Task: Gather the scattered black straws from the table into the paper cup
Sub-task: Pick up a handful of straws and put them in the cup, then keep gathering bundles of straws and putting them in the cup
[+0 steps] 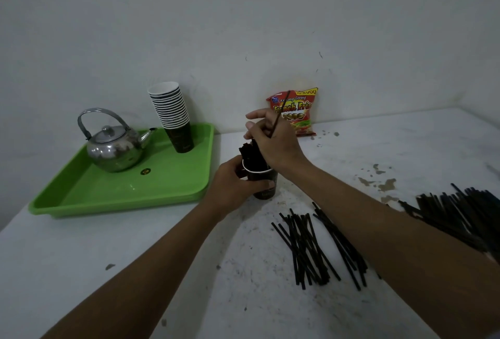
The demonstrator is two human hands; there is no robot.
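Gripping paper cup [263, 186] with left fingers [266, 184], right fingers [255, 125] pinching straw [280, 113]

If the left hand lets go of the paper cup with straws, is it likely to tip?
Probably somewhat: the paper cup looks light and narrow, and its straws lean left above the rim. The left hand gripping it suggests it needs steadying.

We count two hands [273, 138], one dark cup [263, 184] between the left fingers [267, 184], and one straw [280, 114] rising behind the right fingers. Loose straws [308, 246] lie in two heaps (too tangled to number). One kettle [115, 149], one tray [121, 192], one cup stack [173, 114], one snack bag [297, 111].
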